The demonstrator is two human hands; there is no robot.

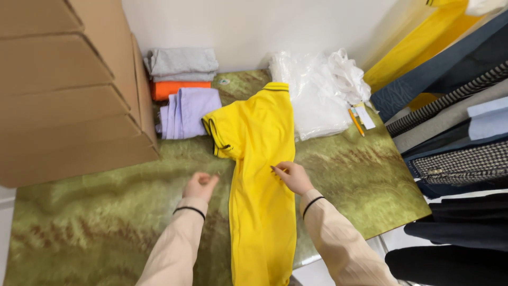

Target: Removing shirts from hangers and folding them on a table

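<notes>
Yellow polo shirt [262,175] is lying folded lengthwise on the green tabletop [106,212], long axis running away from us, collar pointing to the far wall. We are resting our right hand [292,177] on its middle, fingers pinching fabric. Our left hand [200,186] is hovering just left, loosely curled, holding nothing.

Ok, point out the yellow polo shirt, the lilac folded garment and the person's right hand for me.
yellow polo shirt [262,132], head view, on the chest panel below the collar.
lilac folded garment [188,111], head view, on its top fold.
right hand [291,177], head view, on the back of the hand resting on the shirt.
</notes>
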